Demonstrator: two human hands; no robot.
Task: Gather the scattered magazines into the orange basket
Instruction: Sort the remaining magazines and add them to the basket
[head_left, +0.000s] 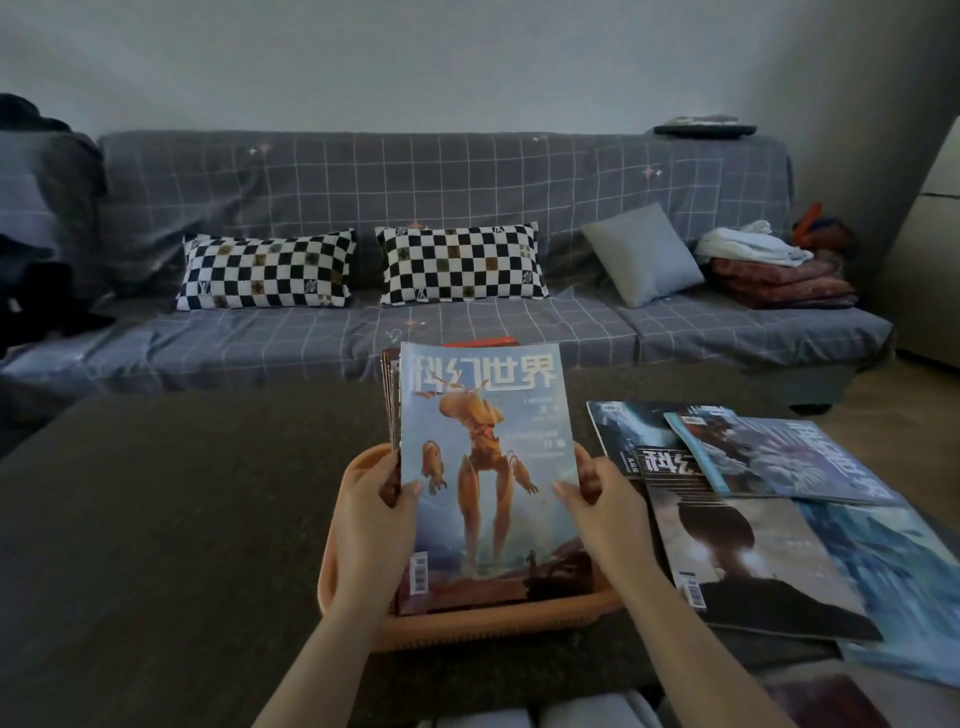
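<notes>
- A long sofa draped in a grey cover with a white grid (441, 176) spans the far side; its left end is cut off by dark, blurred shapes I cannot identify.
- A dark, speckled table (156, 519) fills the foreground, its near edge out of frame.
- Three cushions lean on the sofa back: two black-and-white checkered cushions (267, 273) and one plain grey cushion (641, 254).
- A pile of folded reddish blankets with a white cloth on top (774, 270) sits at the sofa's right end; something orange behind it is too hidden to name.
- Four loose magazines with bluish and dark covers (769, 561) lie overlapping on the table just right of the basket; the outermost is cut off at the right and lower edges.
- An orange plastic basket (498, 623) stands on the table in front of the person, mostly hidden by the magazines and hands, with only its rim and near wall showing.
- A stack of magazines fronted by a blue cover with an orange long-legged creature (488, 467) stands upright in the basket; the number behind it cannot be counted, as only their edges show at the upper left.
- The left hand (374, 509) grips the stack's left edge, thumb across the cover, fingers behind and unseen.
- The right hand (608, 504) clasps the right edge likewise.
</notes>
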